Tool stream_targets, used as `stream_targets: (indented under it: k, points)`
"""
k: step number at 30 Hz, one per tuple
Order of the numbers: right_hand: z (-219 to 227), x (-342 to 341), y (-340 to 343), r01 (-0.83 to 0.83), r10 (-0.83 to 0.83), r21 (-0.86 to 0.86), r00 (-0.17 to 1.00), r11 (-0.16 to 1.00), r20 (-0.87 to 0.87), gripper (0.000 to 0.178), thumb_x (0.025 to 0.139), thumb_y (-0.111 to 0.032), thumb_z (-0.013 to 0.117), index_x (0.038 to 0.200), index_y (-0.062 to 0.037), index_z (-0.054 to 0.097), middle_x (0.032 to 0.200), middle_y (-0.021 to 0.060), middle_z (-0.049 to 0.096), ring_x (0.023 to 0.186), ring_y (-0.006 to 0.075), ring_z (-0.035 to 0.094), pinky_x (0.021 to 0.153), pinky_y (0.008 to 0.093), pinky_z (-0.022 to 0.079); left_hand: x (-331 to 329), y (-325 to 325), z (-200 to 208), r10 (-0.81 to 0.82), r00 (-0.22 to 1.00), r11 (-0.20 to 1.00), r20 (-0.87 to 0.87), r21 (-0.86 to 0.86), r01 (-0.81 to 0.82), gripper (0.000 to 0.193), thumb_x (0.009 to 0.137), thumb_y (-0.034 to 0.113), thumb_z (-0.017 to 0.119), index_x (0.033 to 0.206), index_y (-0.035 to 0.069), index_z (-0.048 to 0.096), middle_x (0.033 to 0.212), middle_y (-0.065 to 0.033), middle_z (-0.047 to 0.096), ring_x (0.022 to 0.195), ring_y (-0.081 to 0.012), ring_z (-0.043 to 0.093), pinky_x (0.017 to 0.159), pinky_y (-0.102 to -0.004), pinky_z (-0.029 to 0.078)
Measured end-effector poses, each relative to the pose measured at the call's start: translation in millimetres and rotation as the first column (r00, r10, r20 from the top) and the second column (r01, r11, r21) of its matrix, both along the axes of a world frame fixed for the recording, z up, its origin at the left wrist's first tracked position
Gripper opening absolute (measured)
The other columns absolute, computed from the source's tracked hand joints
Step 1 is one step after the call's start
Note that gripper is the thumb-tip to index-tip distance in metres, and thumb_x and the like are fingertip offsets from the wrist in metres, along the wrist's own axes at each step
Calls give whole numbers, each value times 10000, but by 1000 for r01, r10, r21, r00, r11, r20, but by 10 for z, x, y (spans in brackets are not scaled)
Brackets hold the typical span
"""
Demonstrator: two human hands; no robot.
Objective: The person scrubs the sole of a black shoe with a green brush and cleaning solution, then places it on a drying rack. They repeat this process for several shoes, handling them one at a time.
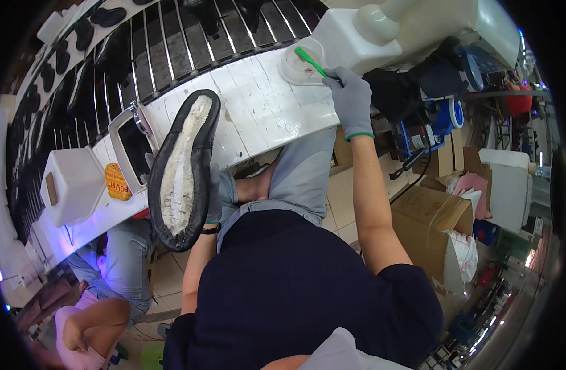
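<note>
A black shoe upper [214, 123] with its pale, rough underside turned up is in my left hand [214, 200]. The grey-gloved fingers wrap the shoe from behind, so most of that hand is hidden. In my right hand [351, 102], also in a grey glove with a green cuff, is a green toothbrush-like brush [312, 61]. The brush's far end lies over a shallow round dish [287, 73] on the white bench [258, 117]. The shoe is held near the bench's front edge, toe end toward me.
Behind the bench runs a conveyor of metal rods [179, 38] carrying black shoes. A white box-shaped housing [73, 185] and a yellow packet [117, 182] are at left. Cardboard boxes [428, 216] stand at right. Another person [95, 327] sits at lower left.
</note>
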State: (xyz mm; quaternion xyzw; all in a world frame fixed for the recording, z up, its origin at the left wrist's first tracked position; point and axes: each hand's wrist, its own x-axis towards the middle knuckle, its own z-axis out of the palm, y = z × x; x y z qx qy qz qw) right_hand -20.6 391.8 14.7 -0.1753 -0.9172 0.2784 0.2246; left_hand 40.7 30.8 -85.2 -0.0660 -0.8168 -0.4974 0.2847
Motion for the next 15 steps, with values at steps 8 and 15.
stream_targets:
  k: [8,15]
  points:
    - [67,-281,-147,-70,-106,445,927,893,360,179,864,-253,664,883,-75,673,870,160,696,833,378,668,739,478,509,112,-60,216,47,998,999,-39,-2,-47,514,898,173,710,1324,-28,506,1302,-114,571,1179,-201,539,1041,-340,424]
    - [250,-186,-104,-6,-137,397,934,918,330,179,867,-273,663,927,-108,702,867,140,704,837,366,675,740,471,520,65,-60,264,5,999,1000,-49,7,-5,526,899,191,706,1330,-26,496,1307,-122,565,1176,-205,544,1035,-344,433]
